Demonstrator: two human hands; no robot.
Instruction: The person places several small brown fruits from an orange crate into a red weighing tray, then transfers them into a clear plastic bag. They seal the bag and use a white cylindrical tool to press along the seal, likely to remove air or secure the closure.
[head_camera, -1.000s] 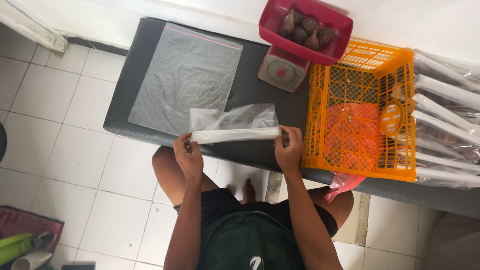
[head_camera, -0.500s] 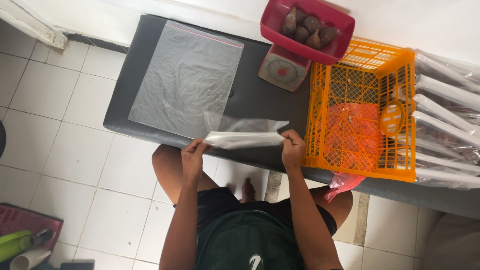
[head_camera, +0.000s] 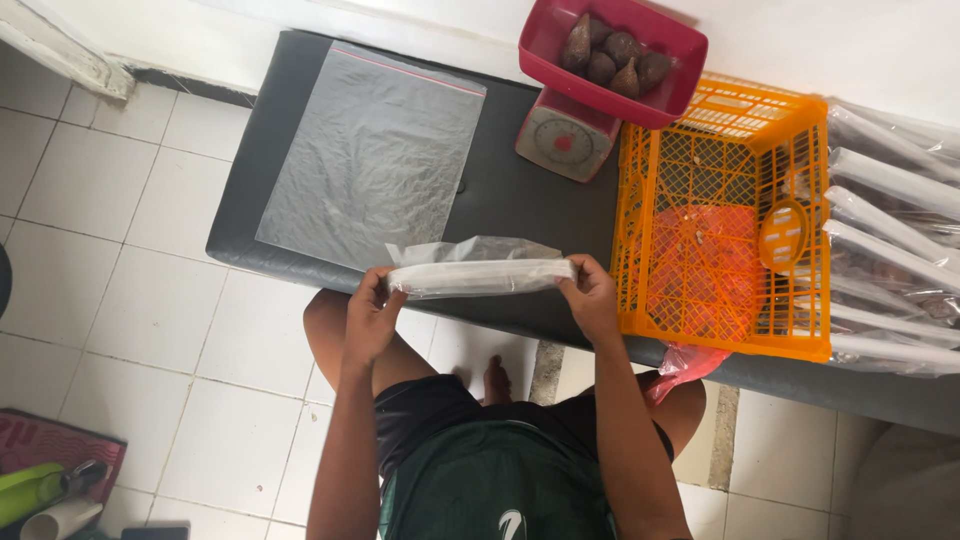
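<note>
The dark bench (head_camera: 500, 200) was the largest thing and it crossed the view from 10 o'clock to 4 o'clock, with white floor tiles (head_camera: 120, 260) free on its near side. At 3 o'clock stood an orange plastic crate (head_camera: 720, 330) with its front wall almost at the near edge of the bench, and an orange mesh bag (head_camera: 700, 270) lay inside it. Right of the crate, rolled clear plastic bags (head_camera: 890, 230) were stacked to the frame border. A flat clear zip bag (head_camera: 375, 150) lay spread at 11 o'clock, probably so that it stayed smooth and easy to pick. At 12 o'clock a red tub (head_camera: 690, 60) of brown scaly fruit (head_camera: 610, 55) sat on a small kitchen scale (head_camera: 560, 140), close to the wall.

The folded clear plastic bag (head_camera: 480, 275) was held in the air just above the near bench edge, at the centre of the view. The left hand (head_camera: 370, 320) had its grip closed on the left end and the right hand (head_camera: 592, 300) pinched the right end, so the bag was stretched level between them. The bench between the flat bag and the crate was bare, which gave room ahead of the hands.
</note>
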